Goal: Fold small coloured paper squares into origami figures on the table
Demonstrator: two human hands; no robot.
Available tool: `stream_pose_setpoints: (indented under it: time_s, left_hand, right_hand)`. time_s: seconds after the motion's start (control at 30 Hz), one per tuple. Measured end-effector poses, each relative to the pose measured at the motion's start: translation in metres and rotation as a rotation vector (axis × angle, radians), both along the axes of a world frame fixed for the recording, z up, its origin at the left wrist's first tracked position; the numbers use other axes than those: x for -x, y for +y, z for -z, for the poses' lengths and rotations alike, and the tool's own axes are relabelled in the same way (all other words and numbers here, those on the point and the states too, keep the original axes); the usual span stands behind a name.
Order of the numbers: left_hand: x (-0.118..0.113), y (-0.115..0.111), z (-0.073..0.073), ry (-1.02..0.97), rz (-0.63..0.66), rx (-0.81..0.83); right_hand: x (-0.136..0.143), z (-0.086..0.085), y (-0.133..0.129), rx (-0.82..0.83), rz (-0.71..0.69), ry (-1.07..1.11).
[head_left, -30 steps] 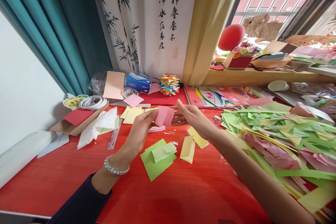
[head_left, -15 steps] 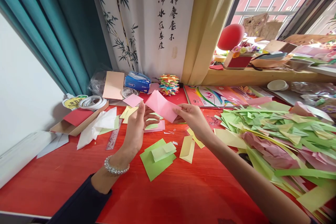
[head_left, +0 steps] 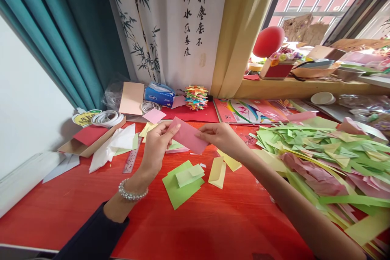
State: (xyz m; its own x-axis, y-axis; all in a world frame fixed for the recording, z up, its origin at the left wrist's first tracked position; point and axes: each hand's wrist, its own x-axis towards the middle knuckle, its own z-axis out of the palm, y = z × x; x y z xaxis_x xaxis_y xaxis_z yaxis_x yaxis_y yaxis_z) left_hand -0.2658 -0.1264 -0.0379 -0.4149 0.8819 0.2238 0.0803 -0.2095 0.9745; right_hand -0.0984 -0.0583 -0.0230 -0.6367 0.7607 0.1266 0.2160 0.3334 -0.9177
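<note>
A pink paper (head_left: 189, 136) is held up above the red table between both hands. My left hand (head_left: 158, 142) pinches its left end between thumb and fingers. At the paper's right end, my right hand (head_left: 217, 138) grips the edge with its fingertips. Below the hands lie green sheets (head_left: 178, 193) with a folded pale green paper (head_left: 189, 176) on top. A folded yellow paper (head_left: 217, 172) rests to their right. Behind my left hand sits a small pink square (head_left: 154, 115). More green and pink paper lies partly hidden beneath the held sheet.
Green paper strips (head_left: 317, 142) are heaped at the right, with crumpled pink paper (head_left: 313, 174). On the left are a cardboard tray (head_left: 76, 146), white tissue (head_left: 112, 146) and a ruler (head_left: 132, 158). A blue tissue pack (head_left: 160, 94) and a colourful paper ornament (head_left: 196, 97) stand behind.
The pink paper has come down slightly and now looks flat and darker, its crease no longer showing. My left hand has closed on its left end; my right hand has lowered a little.
</note>
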Motion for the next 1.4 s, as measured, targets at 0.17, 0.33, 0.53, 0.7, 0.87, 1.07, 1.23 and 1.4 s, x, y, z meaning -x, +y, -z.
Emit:
stream_pose_setpoints:
  time_s: [0.17, 0.33, 0.53, 0.7, 0.87, 1.07, 1.23, 1.4]
  left_hand:
    - [-0.002, 0.0, -0.001, -0.108, -0.024, -0.119]
    - [-0.003, -0.002, 0.001, -0.018, 0.009, -0.081]
    - [-0.002, -0.001, 0.004, 0.06, -0.007, -0.102]
    - [-0.002, -0.001, 0.005, 0.048, -0.015, -0.109]
    - [-0.003, 0.0, 0.006, 0.025, 0.006, -0.12]
    - [-0.002, 0.0, 0.005, 0.018, 0.018, -0.117]
    - [-0.002, 0.0, 0.004, 0.024, 0.009, -0.116]
    - [-0.002, -0.002, 0.008, 0.111, -0.003, -0.101]
  right_hand:
    - [0.005, -0.001, -0.006, 0.22, 0.012, 0.329]
    - [0.007, 0.004, -0.007, 0.213, 0.047, 0.433]
    - [0.006, 0.006, -0.007, 0.124, 0.148, 0.454]
    - [0.007, 0.007, -0.006, 0.082, 0.176, 0.475]
    - [0.007, 0.008, -0.004, 0.081, 0.166, 0.476]
    - [0.006, 0.009, -0.002, 0.096, 0.166, 0.46]
    - [0.007, 0.01, -0.001, 0.12, 0.144, 0.476]
    - [0.009, 0.015, -0.003, 0.126, 0.114, 0.479]
